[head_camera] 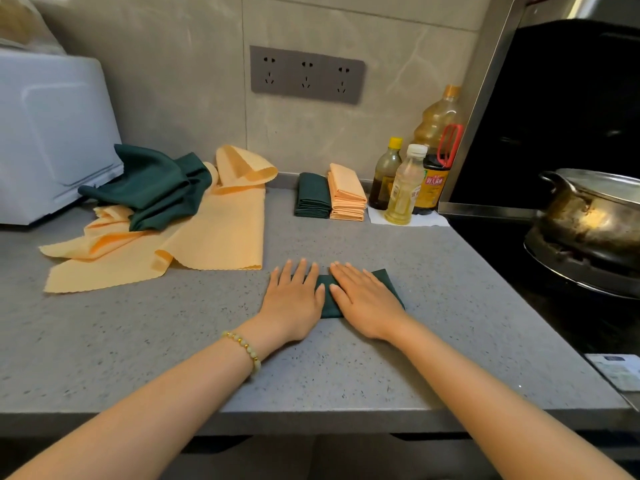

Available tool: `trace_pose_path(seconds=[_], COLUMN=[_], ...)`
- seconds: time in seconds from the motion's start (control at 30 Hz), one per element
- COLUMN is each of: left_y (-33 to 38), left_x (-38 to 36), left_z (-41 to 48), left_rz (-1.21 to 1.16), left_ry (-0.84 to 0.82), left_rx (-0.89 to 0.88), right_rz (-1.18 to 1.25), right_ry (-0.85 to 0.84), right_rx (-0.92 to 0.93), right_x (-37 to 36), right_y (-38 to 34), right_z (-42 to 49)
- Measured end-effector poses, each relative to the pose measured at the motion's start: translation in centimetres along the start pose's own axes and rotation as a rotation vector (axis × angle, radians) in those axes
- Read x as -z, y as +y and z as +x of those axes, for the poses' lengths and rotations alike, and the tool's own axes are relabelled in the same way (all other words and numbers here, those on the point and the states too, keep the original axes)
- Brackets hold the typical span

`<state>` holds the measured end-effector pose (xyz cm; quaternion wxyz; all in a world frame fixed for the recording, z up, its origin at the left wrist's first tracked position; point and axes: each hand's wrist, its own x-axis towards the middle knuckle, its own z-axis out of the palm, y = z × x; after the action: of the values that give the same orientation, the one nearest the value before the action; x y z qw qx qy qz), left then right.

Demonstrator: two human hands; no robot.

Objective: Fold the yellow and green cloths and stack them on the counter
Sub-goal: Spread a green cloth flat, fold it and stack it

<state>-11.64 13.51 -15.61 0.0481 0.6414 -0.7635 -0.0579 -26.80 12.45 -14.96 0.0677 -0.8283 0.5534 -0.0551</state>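
Both my hands lie flat, fingers straight and gripping nothing: my left hand [294,299] and my right hand [363,303] press side by side on a folded green cloth [328,304]. It sits on the grey counter [173,334], near the front edge, with only its middle strip and right corner showing. My left wrist wears a bead bracelet [244,348].

Behind the hands, near the wall, a stack of folded green cloths [312,195] touches a taller stack of folded yellow cloths [347,195]. To the left, loose yellow cloths [221,233] sprawl over the counter with a crumpled green cloth [156,185] on top of them. A white appliance [52,133] stands at far left. Oil and sauce bottles [405,185] stand right of the stacks, and a metal pot [588,216] sits on the stove.
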Motion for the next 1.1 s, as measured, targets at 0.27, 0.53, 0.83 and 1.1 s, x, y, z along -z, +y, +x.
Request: trace_pose_path(seconds=[0.27,0.53,0.83,1.1], left_y=[-0.7,-0.2,0.3,-0.8], left_x=[0.8,3.6,6.5,4.3], left_z=[0.1,-0.2,-4.5,-1.7], left_rz=[-0.035,-0.123,-1.207,-1.408], left_ry=[-0.044,0.287,-0.244,0.000], left_rx=[-0.093,0.211,0.338,0.251], right_rz=[0.044,0.144,0.156,0.702], right_ry=[-0.082,0.171,0.346,0.235], right_rx=[-0.062,-0.149,-0.141,-0.117], right_x=[1.5,1.7,0.9,1.6], right_y=[4.5,3.1,-2.2,-3.1], right_z=[-2.0,-5.5,-8.0,-5.0])
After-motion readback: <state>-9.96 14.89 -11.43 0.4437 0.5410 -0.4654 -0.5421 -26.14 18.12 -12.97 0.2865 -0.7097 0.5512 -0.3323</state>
